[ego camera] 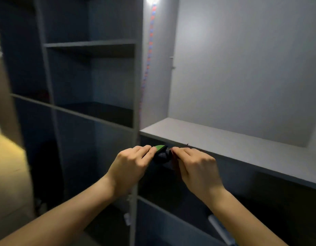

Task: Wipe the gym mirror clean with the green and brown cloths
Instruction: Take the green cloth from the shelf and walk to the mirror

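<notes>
As seen from the head camera, both hands are raised side by side before a grey shelving unit (93,45), fingertips nearly meeting. The left hand (134,162) has a clenched grip, thumb and curled fingers pinching the green cloth (160,148), of which only a small folded corner shows just past the fingertips. The right hand (196,166) is likewise curled, its grip closed on a dark wad (161,157) that sits between the two hands, directly below the green corner and touching it; whether this wad is the brown cloth cannot be told in the dim light. Just beyond and right of the grip runs the front edge of a pale grey shelf (224,139), with a plain grey back panel (242,59) above it. Up and beyond the grip, a strip of red and blue dots (150,41) runs down the corner of the alcove. Below and right of the grip, a whitish cylinder (219,228) lies in a dark lower compartment.
</notes>
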